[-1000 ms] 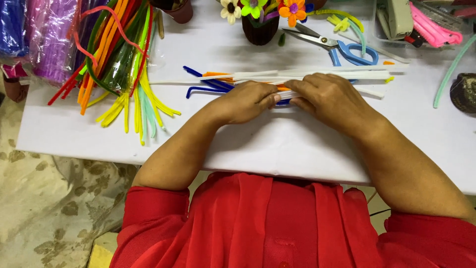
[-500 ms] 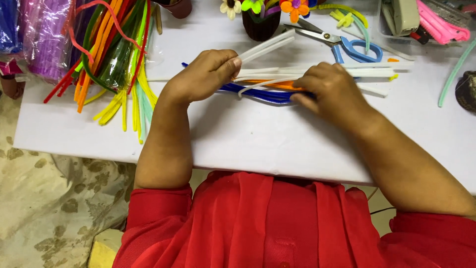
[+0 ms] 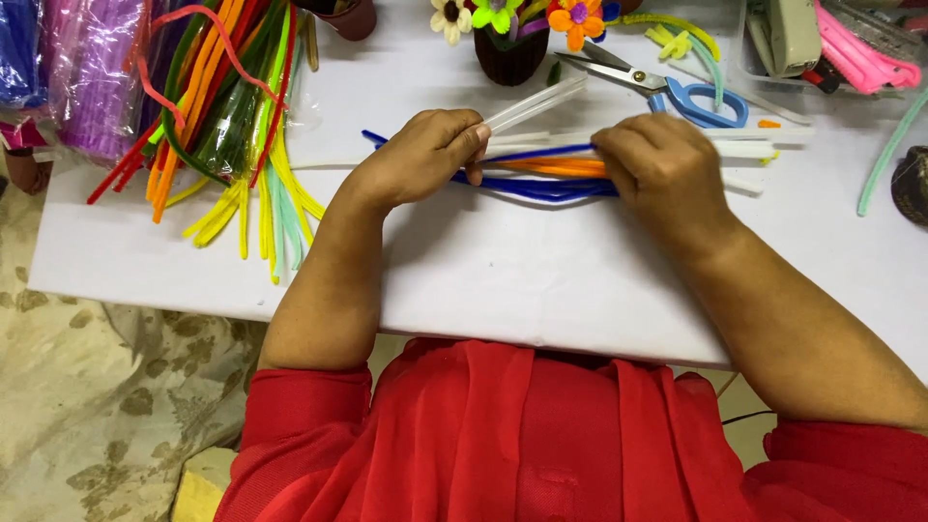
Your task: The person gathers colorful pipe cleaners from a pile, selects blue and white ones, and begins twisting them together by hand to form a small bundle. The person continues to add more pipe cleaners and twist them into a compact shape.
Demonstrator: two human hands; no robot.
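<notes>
Left hand (image 3: 425, 155) pinches the white stems (image 3: 536, 101), tilting them up off the table (image 3: 541, 280), while the right hand (image 3: 657, 169) presses flat, pinning the blue and orange stems (image 3: 551, 172).

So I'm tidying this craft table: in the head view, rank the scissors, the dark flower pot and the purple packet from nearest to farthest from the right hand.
1. Blue-handled scissors: just beyond the right hand, slightly to its right.
2. Dark flower pot: farther back, to the left.
3. Purple packet: far left corner of the table.
</notes>
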